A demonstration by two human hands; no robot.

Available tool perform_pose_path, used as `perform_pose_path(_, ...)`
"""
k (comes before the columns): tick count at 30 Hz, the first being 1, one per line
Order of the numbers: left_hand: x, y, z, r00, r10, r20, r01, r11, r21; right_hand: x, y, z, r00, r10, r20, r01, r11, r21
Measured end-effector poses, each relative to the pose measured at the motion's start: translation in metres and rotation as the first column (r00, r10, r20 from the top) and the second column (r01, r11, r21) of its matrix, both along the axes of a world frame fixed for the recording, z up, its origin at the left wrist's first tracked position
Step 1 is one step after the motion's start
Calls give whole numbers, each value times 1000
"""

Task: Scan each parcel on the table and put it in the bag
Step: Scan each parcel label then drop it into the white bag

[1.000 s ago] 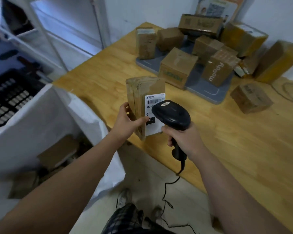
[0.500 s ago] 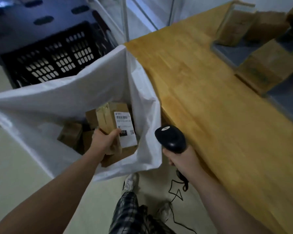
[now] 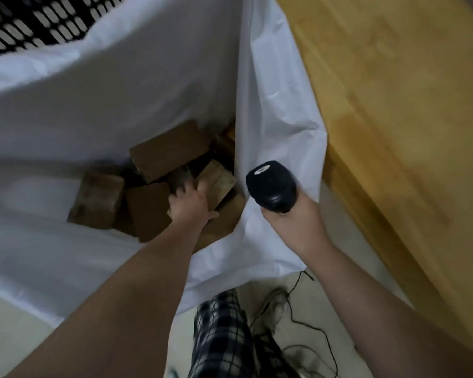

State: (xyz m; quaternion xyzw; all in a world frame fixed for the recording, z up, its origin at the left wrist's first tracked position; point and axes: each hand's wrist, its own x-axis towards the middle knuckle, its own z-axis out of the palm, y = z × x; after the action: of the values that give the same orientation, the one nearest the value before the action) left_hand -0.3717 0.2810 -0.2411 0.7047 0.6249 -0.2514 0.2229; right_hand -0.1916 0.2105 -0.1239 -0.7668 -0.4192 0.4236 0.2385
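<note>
My left hand reaches deep into the white bag and grips a tape-wrapped brown parcel low among the parcels lying there. Its fingers curl over the parcel's left edge. Several other brown parcels, such as a flat one and a squarish one, lie on the bag's bottom. My right hand holds the black barcode scanner by its handle, just outside the bag's right rim. The parcel's label is hidden.
The wooden table runs along the right, its edge close to the bag. A black perforated crate stands behind the bag at the top left. The scanner's cable trails on the floor beside my shoe and plaid trouser leg.
My left hand has carried the parcel from above the table's edge down into the bag's bottom. The view has swung down over the bag, and the scanner has moved beside the bag's rim.
</note>
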Motion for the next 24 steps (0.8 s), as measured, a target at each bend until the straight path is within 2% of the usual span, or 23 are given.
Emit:
perform_pose_path(2,6,1,-2,995,-103,-6,103,995,-3,-2,1,-3,999,-27,22,26,999,23)
perform_pose_path(4,10,2,2,990,-137,14,136,990,37,-2,1,-3,999,-50,20,50,998,29)
perform_pose_path(8,11,2,29,988,-66,137,49,991,124,-1,-1,12,996,-70,-48,70,998,0)
perform_pose_path(12,12,-1,80,961,-77,264,31,984,175,-1,-6,45,992,-83,-92,85,996,18)
perform_pose_path(20,40,1,192,853,-141,502,2,964,267,31,-23,100,931,-353,-98,359,932,54)
perform_pose_path(24,82,7,232,775,-311,550,128,930,346,64,-44,133,879,-473,-59,477,868,136)
